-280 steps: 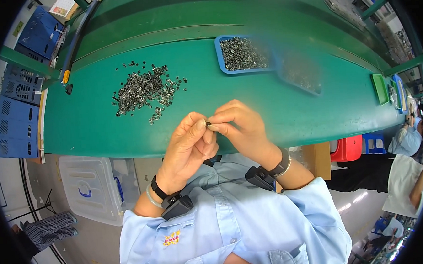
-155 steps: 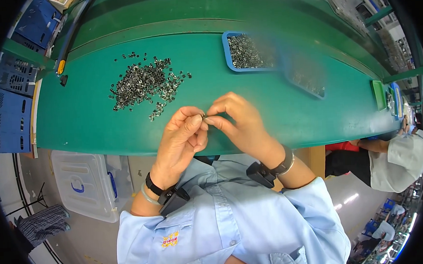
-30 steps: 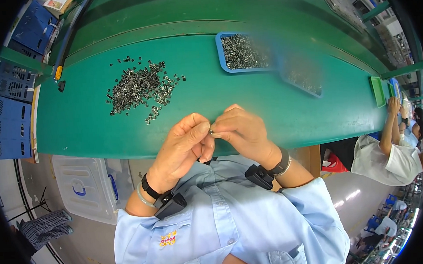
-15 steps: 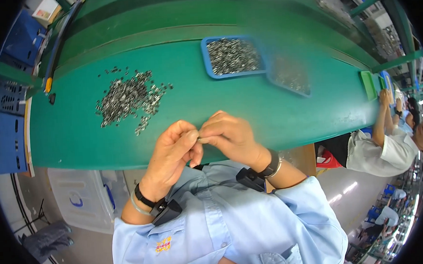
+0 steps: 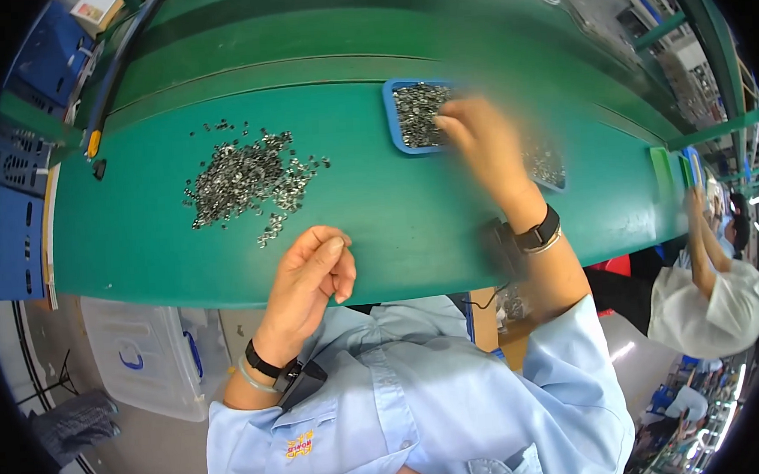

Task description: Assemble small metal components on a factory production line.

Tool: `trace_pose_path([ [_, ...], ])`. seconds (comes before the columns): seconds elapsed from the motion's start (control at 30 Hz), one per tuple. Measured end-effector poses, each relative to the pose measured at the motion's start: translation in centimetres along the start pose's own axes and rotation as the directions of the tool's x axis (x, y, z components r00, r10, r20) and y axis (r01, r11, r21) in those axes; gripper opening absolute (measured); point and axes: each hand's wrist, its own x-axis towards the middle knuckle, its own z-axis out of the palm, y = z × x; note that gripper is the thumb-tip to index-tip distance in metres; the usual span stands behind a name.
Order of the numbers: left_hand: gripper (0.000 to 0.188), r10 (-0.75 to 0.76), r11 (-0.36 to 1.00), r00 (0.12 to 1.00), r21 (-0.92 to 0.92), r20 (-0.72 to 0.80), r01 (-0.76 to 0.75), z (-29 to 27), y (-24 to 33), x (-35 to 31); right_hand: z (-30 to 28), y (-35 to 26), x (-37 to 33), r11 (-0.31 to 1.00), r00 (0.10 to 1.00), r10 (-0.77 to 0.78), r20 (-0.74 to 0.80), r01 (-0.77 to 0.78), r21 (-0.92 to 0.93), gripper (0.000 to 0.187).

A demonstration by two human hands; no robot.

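Note:
My left hand (image 5: 311,271) is over the table's near edge, thumb and forefinger pressed together and the other fingers curled. Whatever it pinches, if anything, is too small to make out. To the right, my right hand (image 5: 486,145) reaches over a blue tray (image 5: 392,120) filled with small black-and-silver pieces (image 5: 418,106). Its thumb and forefinger are bent close together at the pieces; anything between them is hidden, and a blurred patch covers part of the hand. A loose heap of small dark and shiny pieces (image 5: 243,180) lies on the green table (image 5: 379,220), left of the tray.
A second tray of small pieces (image 5: 547,164) shows blurred behind my right wrist. A yellow-and-black tool (image 5: 94,143) lies at the far left. Below the table stands a clear plastic box (image 5: 137,357). At the right, a person in white (image 5: 709,310) works near green trays (image 5: 664,171).
My hands were together, fingertips meeting on a tiny piece. The right hand has moved away, up and right to the blue tray. The left hand has stayed nearly in place.

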Motion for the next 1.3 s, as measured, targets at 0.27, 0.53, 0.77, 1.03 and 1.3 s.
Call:
trace_pose_path([
  [0.27,0.014,-0.011,0.999,0.999,-0.032,-0.045,0.009,-0.9,-0.5,-0.2,7.9,-3.4,1.8,0.975,0.924,-0.211,0.32,0.223,-0.002,0.014],
  [0.53,0.014,-0.019,0.996,1.0,-0.087,-0.018,0.018,-1.3,-0.2,-0.2,9.2,-4.1,2.1,0.975,0.879,-0.175,0.444,0.216,-0.043,0.013],
  [0.77,0.018,-0.001,0.997,0.999,-0.075,-0.051,-0.003,-0.8,0.2,0.4,5.9,-4.7,-0.5,0.951,0.911,-0.281,0.301,0.222,0.214,0.024],
  [1.03,0.022,-0.011,1.0,1.0,0.012,-0.012,0.011,1.7,0.2,0.8,2.3,-6.1,-4.2,0.907,0.869,-0.418,0.266,0.38,0.184,0.051],
  [1.3,0.024,-0.045,0.984,0.999,-0.169,0.03,0.05,2.1,-1.3,0.9,1.8,-6.2,-6.4,0.914,0.91,-0.394,0.13,0.372,0.161,0.05],
])
